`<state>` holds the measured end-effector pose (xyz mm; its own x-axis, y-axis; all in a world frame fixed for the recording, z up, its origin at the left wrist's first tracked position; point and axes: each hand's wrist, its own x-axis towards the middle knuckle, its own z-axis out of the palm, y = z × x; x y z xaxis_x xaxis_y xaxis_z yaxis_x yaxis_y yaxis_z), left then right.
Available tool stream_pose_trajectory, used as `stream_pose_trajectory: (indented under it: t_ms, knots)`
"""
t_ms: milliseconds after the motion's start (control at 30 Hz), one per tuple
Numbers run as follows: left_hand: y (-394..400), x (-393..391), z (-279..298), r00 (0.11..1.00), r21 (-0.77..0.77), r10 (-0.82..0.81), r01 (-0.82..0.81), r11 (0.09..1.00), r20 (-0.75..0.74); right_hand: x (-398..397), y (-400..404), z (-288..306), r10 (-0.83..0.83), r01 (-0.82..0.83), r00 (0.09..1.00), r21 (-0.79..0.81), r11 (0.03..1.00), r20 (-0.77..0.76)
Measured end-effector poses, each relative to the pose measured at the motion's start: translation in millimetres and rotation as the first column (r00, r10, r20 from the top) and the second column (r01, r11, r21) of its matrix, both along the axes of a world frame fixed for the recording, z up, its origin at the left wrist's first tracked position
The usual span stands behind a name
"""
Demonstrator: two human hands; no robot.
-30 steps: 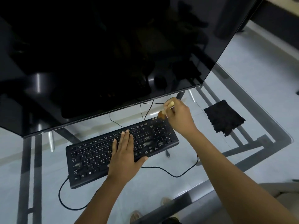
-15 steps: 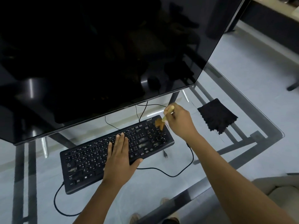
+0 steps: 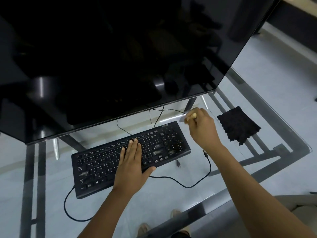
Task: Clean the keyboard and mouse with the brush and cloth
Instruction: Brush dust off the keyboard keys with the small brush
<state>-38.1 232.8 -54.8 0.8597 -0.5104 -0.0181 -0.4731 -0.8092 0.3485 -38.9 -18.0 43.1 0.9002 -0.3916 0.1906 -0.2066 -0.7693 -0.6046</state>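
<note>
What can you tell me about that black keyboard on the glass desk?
The keyboard is black, full-size, apparently plastic, with white key legends and a brand mark at its far right corner. It lies flat and slanted on the glass table, below the dark monitor. The left hand rests flat on its middle keys. A black cable leaves its near left corner. Several keys look blurred.

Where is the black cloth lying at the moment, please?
The black cloth lies flat on the glass table, right of the keyboard and just beyond the right hand, untouched.

Head cam, fwd-down, close over keyboard [image 3: 130,158]
</note>
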Motion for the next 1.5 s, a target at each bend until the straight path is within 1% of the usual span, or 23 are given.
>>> stream_pose_trajectory:
  t_ms: [67, 133, 167, 267, 333, 433, 467, 567, 633, 700, 767, 833, 900, 967, 1033, 1100, 1167, 1233, 1267, 1333, 1400, 1433, 1500]
  knots:
    - [2, -1, 0, 1.000, 0.011, 0.000, 0.000, 1.000, 0.006, 4, 9, 6, -0.024, 0.023, 1.000, 0.192, 0.981, 0.001]
    - [7, -2, -2, 1.000, 0.019, 0.010, -0.010, 1.000, 0.015, 9, 28, 10, 0.086, -0.042, 0.991, 0.365, 0.930, -0.105]
    - [9, -3, -2, 1.000, 0.023, 0.019, -0.019, 1.000, 0.020, 11, 38, 8, 0.163, -0.098, 0.977, 0.387, 0.917, -0.137]
    - [16, -6, -2, 0.999, 0.031, 0.040, -0.041, 0.999, 0.021, 18, 59, 1, 0.175, -0.157, 0.982, 0.214, 0.964, -0.065]
    - [23, -6, -2, 0.997, 0.024, 0.064, -0.065, 0.998, 0.030, 25, 69, 3, 0.170, -0.168, 0.985, 0.223, 0.960, 0.008]
    - [34, -7, -4, 0.995, 0.016, 0.090, -0.091, 0.996, 0.044, 29, 90, 5, 0.365, -0.307, 0.924, 0.343, 0.888, -0.116]
    - [37, -8, -4, 0.994, 0.012, 0.101, -0.101, 0.995, 0.046, 29, 96, 2, 0.401, -0.353, 0.906, 0.278, 0.893, -0.138]
    - [42, -9, -5, 0.990, 0.002, 0.129, -0.129, 0.992, 0.052, 33, 104, -2, 0.306, -0.304, 0.952, 0.153, 0.940, 0.009]
    - [48, -11, -7, 0.986, -0.013, 0.153, -0.152, 0.988, 0.062, 34, 113, 2, 0.289, -0.293, 0.956, 0.246, 0.924, 0.055]
    - [51, -13, -8, 0.984, -0.038, 0.170, -0.168, 0.985, 0.061, 32, 125, 2, 0.361, -0.333, 0.932, 0.343, 0.879, -0.021]
    - [55, -16, -9, 0.979, -0.060, 0.199, -0.196, 0.979, 0.052, 30, 136, -3, 0.420, -0.391, 0.906, 0.279, 0.877, -0.052]
    - [61, -19, -8, 0.971, -0.086, 0.234, -0.230, 0.969, 0.050, 31, 145, -7, 0.344, -0.343, 0.938, 0.205, 0.917, 0.032]
    - [67, -21, -8, 0.962, -0.121, 0.269, -0.262, 0.958, 0.049, 33, 152, -7, 0.301, -0.311, 0.950, 0.298, 0.902, 0.082]
    - [76, -26, -10, 0.955, -0.152, 0.294, -0.285, 0.946, 0.041, 32, 163, -7, 0.381, -0.349, 0.925, 0.415, 0.840, 0.007]
    - [83, -32, -12, 0.949, -0.179, 0.313, -0.304, 0.936, 0.026, 29, 170, -15, 0.411, -0.366, 0.910, 0.357, 0.859, -0.057]
    - [87, -39, -12, 0.944, -0.212, 0.328, -0.317, 0.924, 0.019, 27, 173, -19, 0.341, -0.326, 0.940, 0.293, 0.899, -0.001]
    - [89, -43, -10, 0.938, -0.254, 0.344, -0.324, 0.911, 0.040, 25, 177, -21, 0.342, -0.329, 0.939, 0.388, 0.861, 0.037]
    - [93, -47, -7, 0.917, -0.307, 0.393, -0.357, 0.882, 0.064, 21, 185, -24, 0.450, -0.387, 0.891, 0.426, 0.818, -0.055]
    - [95, -49, -5, 0.895, -0.340, 0.442, -0.398, 0.852, 0.060, 19, 189, -24, 0.471, -0.414, 0.879, 0.371, 0.831, -0.075]
    - [100, -50, -1, 0.836, -0.394, 0.549, -0.500, 0.771, 0.014, 20, 191, -25, 0.403, -0.399, 0.914, 0.271, 0.876, 0.043]
    - [107, -48, -1, 0.778, -0.425, 0.626, -0.588, 0.688, -0.063, 22, 195, -20, 0.364, -0.386, 0.922, 0.319, 0.865, 0.130]
    - [111, -46, -2, 0.762, -0.428, 0.641, -0.613, 0.664, -0.098, 23, 197, -17, 0.385, -0.395, 0.917, 0.399, 0.828, 0.109]
    - [118, -45, -6, 0.751, -0.430, 0.638, -0.640, 0.637, -0.172, 25, 204, -14, 0.523, -0.429, 0.849, 0.477, 0.767, -0.077]
